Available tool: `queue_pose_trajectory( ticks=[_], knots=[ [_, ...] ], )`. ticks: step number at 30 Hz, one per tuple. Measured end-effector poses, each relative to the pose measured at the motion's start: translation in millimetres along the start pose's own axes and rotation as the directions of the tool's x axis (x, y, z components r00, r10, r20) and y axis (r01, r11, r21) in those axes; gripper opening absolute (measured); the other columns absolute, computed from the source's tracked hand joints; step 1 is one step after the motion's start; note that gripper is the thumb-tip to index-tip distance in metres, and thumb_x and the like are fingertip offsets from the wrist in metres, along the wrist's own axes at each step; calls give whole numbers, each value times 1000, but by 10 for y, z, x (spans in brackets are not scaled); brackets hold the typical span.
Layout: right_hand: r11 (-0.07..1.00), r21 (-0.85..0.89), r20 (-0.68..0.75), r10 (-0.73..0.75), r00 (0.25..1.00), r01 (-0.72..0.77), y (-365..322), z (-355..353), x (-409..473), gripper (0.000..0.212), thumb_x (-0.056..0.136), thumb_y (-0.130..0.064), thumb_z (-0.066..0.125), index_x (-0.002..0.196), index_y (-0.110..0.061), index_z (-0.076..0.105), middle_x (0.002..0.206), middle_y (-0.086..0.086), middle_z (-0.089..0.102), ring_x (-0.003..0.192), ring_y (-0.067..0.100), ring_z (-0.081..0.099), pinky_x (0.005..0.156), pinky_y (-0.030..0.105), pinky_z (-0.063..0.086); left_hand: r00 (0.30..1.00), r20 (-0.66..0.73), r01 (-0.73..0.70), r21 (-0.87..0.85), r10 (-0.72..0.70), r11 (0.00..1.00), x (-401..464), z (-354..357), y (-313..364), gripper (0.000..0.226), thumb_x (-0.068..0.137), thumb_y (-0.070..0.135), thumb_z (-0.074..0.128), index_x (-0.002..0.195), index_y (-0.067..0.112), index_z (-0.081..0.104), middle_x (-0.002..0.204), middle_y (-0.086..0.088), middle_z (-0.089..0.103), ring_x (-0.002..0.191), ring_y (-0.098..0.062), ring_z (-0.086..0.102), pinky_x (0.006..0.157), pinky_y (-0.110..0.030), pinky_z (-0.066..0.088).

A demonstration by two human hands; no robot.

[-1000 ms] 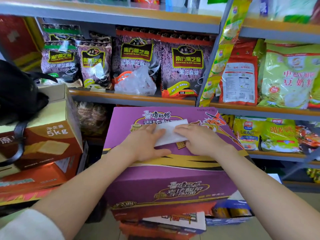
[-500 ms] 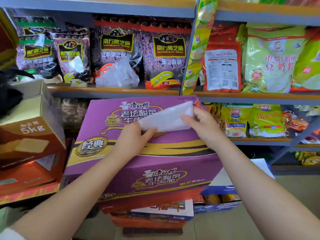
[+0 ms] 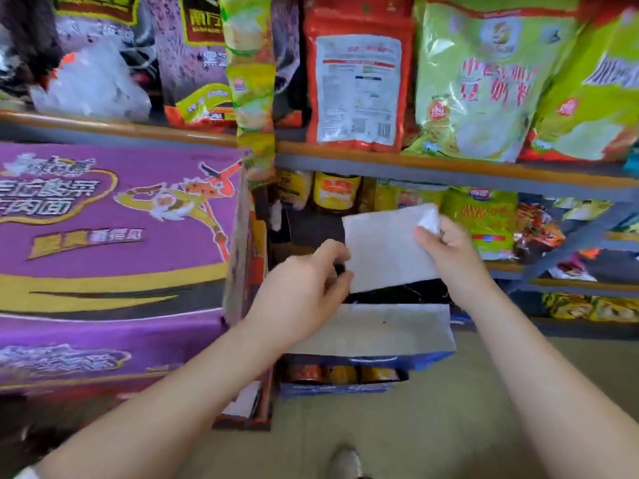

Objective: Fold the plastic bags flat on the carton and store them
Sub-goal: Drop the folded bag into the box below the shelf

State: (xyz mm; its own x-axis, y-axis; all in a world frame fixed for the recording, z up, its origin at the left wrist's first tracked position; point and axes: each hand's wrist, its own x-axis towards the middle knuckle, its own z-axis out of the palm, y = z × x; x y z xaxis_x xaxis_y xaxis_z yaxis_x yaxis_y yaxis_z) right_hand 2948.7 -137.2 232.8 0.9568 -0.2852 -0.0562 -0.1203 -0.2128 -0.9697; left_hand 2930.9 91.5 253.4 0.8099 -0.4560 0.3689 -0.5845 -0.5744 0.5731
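A white plastic bag (image 3: 383, 250), folded into a flat rectangle, is held in the air to the right of the purple noodle carton (image 3: 103, 236). My right hand (image 3: 446, 250) pinches its upper right corner. My left hand (image 3: 304, 288) grips its lower left edge, fingers curled over it. The bag hangs just above an open blue box whose white flap (image 3: 380, 330) folds toward me; the inside of that box is dark and I cannot see its contents.
A heap of loose clear plastic bags (image 3: 93, 84) lies on the shelf at upper left. Shelves (image 3: 449, 167) packed with food packets fill the back and right. More cartons are stacked under the purple one. A shoe (image 3: 344, 464) stands on the floor below.
Both hands lifted the folded bag off the purple carton and carried it right and down, over the open blue box. The view swung right with them.
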Motion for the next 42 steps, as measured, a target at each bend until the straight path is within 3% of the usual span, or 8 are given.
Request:
queue_pose_trajectory(
  ticks=[6,13,17,20,23,31,38,42],
  knots=[
    [887,-153,-19,439,898,-436,1562,-495,539,25,86,-18,57,65,-13,46,71,9,48,70,23,48,65,32,31,913,302,233,169,-275,958,113,1212,-368,23,91,25,49,111,15,53,104,1,59,86,-22,59,63,-29,42],
    [642,-383,12,723,691,-664,3446,-85,1052,38,95,-15,47,129,4,46,112,17,51,90,27,48,76,28,39,692,492,350,412,-529,841,43,2503,-1489,37,96,30,40,132,19,40,139,4,37,104,-18,52,75,-27,40],
    [534,-388,40,824,565,-751,4357,279,1231,32,91,-13,52,119,4,53,95,18,52,74,26,51,66,36,46,701,437,438,359,-563,824,11,3039,-1928,33,94,27,45,127,19,47,135,1,44,100,-22,55,77,-32,44],
    [501,-441,42,841,540,-745,4811,475,1346,23,90,-13,55,106,3,58,97,21,58,86,33,59,84,42,51,749,344,480,307,-566,822,-62,3224,-2155,31,92,23,50,123,18,53,126,0,53,100,-21,55,78,-29,43],
    [454,-550,26,848,529,-701,4990,516,1418,24,90,-21,56,101,0,58,93,17,54,78,27,53,77,30,41,770,289,491,302,-570,817,-108,3257,-2277,31,92,23,50,122,16,54,123,-3,57,98,-24,57,76,-31,44],
    [651,-392,301,758,578,-650,3610,465,1396,23,93,-6,47,71,-13,48,70,7,52,53,13,44,37,13,31,797,254,505,217,-548,835,112,2580,-1727,28,91,21,52,118,14,57,117,-5,61,92,-27,61,76,-38,51],
    [927,-169,448,374,812,-334,1172,337,1105,16,93,-10,46,85,-16,59,75,0,63,61,11,57,56,21,41,922,63,364,194,-382,911,324,1056,-511,36,87,35,41,113,18,59,98,6,63,71,-15,59,60,-33,51],
    [994,-41,527,106,843,-100,-45,495,805,18,94,-15,48,80,-19,59,77,2,64,63,12,57,53,16,43,977,-99,204,196,-188,959,233,98,26,32,86,37,42,109,21,57,85,14,57,60,-12,57,53,-32,52]
  ],
)
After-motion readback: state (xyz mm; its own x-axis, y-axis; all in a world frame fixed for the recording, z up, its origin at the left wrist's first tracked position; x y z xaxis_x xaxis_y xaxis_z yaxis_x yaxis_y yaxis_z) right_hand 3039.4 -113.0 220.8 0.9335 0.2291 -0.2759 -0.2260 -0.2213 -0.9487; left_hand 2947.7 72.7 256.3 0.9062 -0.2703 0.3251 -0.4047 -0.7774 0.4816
